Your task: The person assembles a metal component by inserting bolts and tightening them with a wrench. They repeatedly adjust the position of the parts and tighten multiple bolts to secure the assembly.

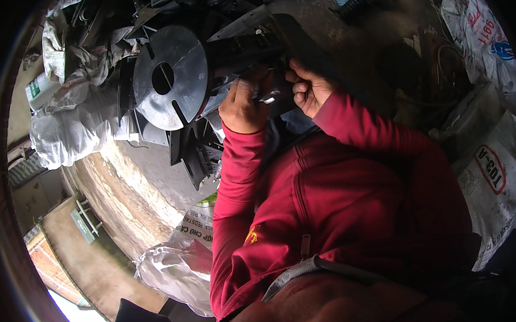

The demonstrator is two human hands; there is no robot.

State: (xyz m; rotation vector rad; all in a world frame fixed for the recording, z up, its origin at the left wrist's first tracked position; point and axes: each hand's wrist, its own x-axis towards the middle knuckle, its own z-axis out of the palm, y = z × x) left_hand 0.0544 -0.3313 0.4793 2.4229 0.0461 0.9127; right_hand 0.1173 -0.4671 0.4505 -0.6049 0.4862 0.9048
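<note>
Both hands are close together in front of a dark metal assembly (235, 46). My left hand (244, 109) has its fingers curled in a closed grip. A small bright glint shows at its fingertips, but what lies there is too small and shaded to name. Just to the right, my right hand (313, 89) is closed too, thumb and bent fingers pressed together. Anything between them is lost in shadow. Left of the hands stands a grey metal disc (190, 64) with a round central hole and narrow slots. Dark flat metal blades (191, 157) stick out below the disc.
Crumpled white plastic sheeting (67, 133) and a white container with a green label (40, 91) lie at the left. A printed sack (196, 225) and a clear plastic bag (176, 273) are beside my left arm. White sacks (506, 150) line the right side.
</note>
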